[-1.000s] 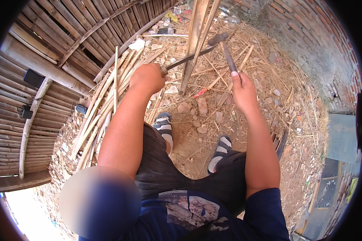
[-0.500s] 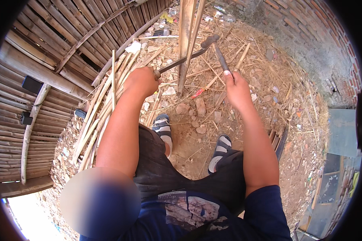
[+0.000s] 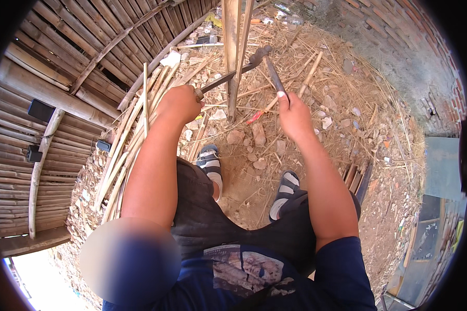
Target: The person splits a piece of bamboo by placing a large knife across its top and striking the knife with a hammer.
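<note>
My left hand [image 3: 179, 105] is wrapped round the wooden handle of a machete [image 3: 216, 83]. Its dark blade slants up to the right, across an upright bamboo pole [image 3: 231, 31] that is split lengthwise into two pieces. The blade sits in the split, and its far end sticks out on the right side. In my right hand [image 3: 296, 118] is a hammer [image 3: 275, 78], gripped by the handle. The hammer's head lies at the protruding blade end; whether the two touch, I cannot tell.
Long bamboo strips [image 3: 120, 150] lie in a pile on the left, beside a slatted bamboo wall [image 3: 52, 140]. Straw, stones and rubble cover the ground around my sandalled feet. A brick wall [image 3: 389, 46] stands at the far right. Short dark pieces [image 3: 359, 179] lie by my right knee.
My right hand and the hammer have moved left. The bamboo pole has shifted slightly left, and my left hand with the machete has moved a little the same way.
</note>
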Tool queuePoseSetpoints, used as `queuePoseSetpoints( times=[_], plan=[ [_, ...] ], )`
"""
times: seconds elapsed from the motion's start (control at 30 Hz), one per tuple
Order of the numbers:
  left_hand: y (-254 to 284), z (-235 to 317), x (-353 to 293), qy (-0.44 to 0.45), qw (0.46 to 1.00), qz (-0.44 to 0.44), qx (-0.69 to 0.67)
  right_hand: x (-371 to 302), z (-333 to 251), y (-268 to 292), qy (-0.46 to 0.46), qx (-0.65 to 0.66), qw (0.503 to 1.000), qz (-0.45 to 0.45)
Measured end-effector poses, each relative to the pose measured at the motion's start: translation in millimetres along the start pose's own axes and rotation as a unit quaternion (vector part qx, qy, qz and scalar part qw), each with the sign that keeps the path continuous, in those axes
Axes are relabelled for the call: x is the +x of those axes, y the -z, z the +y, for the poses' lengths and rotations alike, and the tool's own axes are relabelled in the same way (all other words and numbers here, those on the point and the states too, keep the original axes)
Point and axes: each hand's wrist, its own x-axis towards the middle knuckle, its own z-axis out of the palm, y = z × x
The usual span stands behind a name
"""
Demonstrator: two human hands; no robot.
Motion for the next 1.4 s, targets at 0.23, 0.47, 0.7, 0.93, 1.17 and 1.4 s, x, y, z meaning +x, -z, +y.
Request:
queuePoseSetpoints(
  times=[0.23, 0.47, 0.7, 0.93, 1.17, 1.4],
  plan=[
    [-2, -1, 0, 0.010, 0.999, -0.018, -0.028, -7, -25, 34, 0.102, 0.180, 0.966, 0.155],
    [-7, 3, 4, 0.002, 1.000, -0.013, 0.008, -4, 8, -22, -0.010, -0.053, 0.998, -0.017],
    [-6, -6, 2, 0.025, 0.999, -0.035, 0.007, -6, -30, 34, 0.071, 0.127, 0.984, 0.103],
    [1, 8, 1, 0.027, 0.998, -0.050, 0.010, -6, -4, -3, 0.037, 0.056, 0.996, 0.059],
    [-5, -2, 4, 0.034, 0.999, -0.039, 0.013, 11, 2, -4, 0.041, 0.052, 0.998, 0.014],
    [-6, -1, 7, 0.030, 0.998, -0.057, 0.026, 2, -22, 28, 0.081, 0.205, 0.961, 0.169]
  ],
)
